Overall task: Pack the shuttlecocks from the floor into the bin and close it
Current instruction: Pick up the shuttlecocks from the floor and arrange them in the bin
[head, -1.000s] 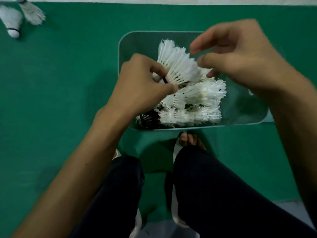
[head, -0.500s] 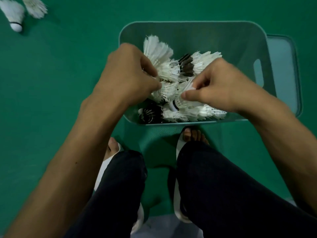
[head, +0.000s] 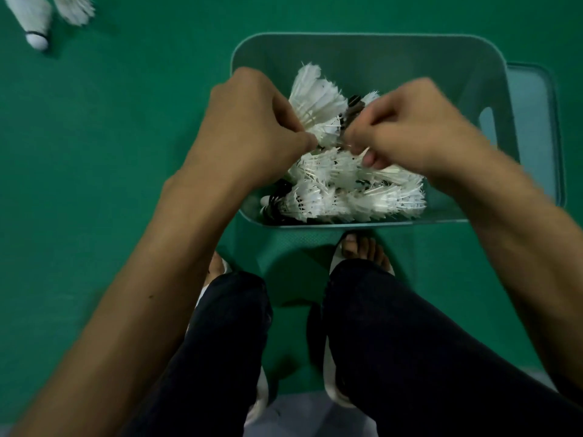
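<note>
The green floor carries the open bin just beyond my feet, with what I take for its lid lying flat against the bin's right side. A pile of white feathers and dark corks is banked along the bin's near wall. My left hand is over the bin's left edge, its fingers curled and pinching one shuttlecock low on its skirt. Its long axis runs away from me, feathers toward the far wall, cork end hidden under my fingers. It sits between my hands, touching both. My right hand is curled in at the same spot, but blur keeps me from telling whether it grips anything. Two loose shuttlecocks wait at the floor's far left, well apart from the bin. My left hand is nearer them.
</note>
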